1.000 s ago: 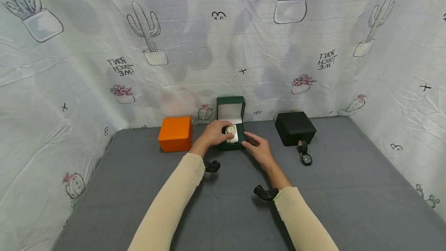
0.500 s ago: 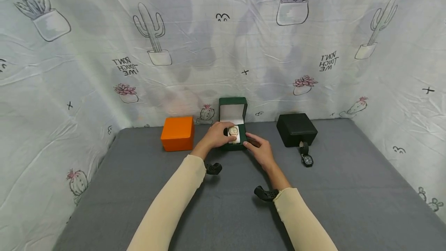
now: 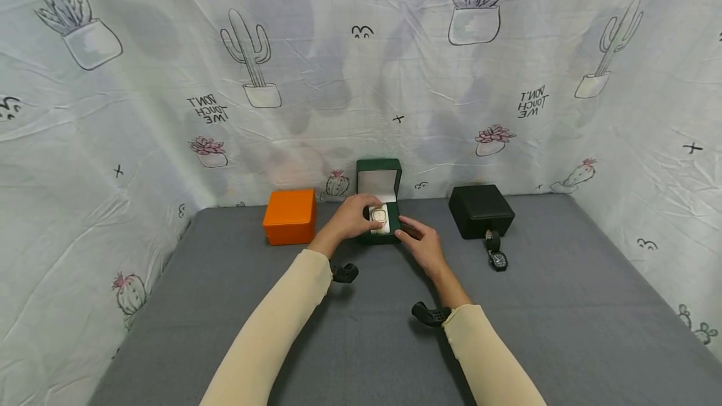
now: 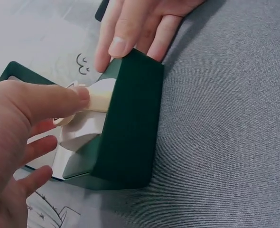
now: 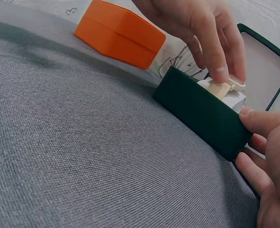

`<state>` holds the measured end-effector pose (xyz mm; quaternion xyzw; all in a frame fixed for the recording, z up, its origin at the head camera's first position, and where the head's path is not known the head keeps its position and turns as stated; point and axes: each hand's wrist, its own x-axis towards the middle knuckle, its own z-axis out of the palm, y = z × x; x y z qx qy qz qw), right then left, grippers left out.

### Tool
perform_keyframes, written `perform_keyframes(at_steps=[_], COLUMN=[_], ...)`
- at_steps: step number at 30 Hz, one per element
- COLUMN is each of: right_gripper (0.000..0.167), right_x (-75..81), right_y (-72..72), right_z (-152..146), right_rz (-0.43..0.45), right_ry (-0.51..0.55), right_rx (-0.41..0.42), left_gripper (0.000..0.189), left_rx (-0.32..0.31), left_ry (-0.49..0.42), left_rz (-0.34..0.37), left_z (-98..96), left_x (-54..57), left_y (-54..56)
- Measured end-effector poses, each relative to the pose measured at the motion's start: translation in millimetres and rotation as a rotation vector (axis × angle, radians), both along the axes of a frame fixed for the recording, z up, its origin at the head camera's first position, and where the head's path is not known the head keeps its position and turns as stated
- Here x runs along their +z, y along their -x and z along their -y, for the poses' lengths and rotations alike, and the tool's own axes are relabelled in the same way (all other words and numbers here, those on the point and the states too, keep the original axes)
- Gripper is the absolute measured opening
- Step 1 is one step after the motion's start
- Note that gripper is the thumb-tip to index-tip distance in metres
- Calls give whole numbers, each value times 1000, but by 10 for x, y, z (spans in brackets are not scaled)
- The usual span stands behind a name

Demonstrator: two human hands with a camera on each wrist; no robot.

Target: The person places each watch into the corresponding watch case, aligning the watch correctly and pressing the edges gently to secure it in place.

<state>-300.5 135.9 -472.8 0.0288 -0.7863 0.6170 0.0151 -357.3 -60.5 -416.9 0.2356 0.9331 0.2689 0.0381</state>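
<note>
A dark green watch box (image 3: 393, 218) stands with its lid raised at the back middle. Inside it, a watch (image 3: 379, 215) with a pale gold, squarish face sits wrapped round a white cushion (image 4: 84, 130). My left hand (image 3: 353, 217) comes in from the left and pinches the watch, thumb on its cream-coloured strap (image 4: 100, 102) in the left wrist view. The other left fingers reach past the far side, partly hidden. My right hand (image 3: 423, 243) touches the box's right side, thumb tip at the front top corner and relaxed fingers along the wall.
Left of the green box is a closed orange box (image 3: 290, 217). To the right stands a closed black box (image 3: 481, 210), with a black watch (image 3: 496, 257) lying in front of it. A patterned white cloth (image 3: 316, 80) hangs behind the grey table surface (image 3: 361, 343).
The head view has shifted slightly, so the scene sits a little further right and lower. The watch face sits marginally lower against the box; both hands keep nearly the same places.
</note>
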Motion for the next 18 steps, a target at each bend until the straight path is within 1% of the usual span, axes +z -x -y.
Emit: perform_keyframes(at_steps=[3, 5, 11, 15, 18], right_gripper=[46, 46, 47, 47, 48], right_x=[-126, -155, -163, -157, -160], right_y=[67, 77, 80, 86, 83], right_z=[-22, -22, -21, -16, -15], right_rz=[0, -8, -21, -7, -8], right_ry=[11, 0, -32, -22, -1], right_rx=[-8, -12, -20, -19, -14], left_gripper=[45, 44, 41, 41, 40], left_rx=[12, 22, 40, 38, 34], left_ry=[3, 15, 64, 88, 99], left_rz=[15, 27, 85, 127, 146], left_z=[-14, -21, -31, -32, -33], left_x=[-12, -25, -40, -32, -37], left_y=[-1, 9, 75, 116, 130])
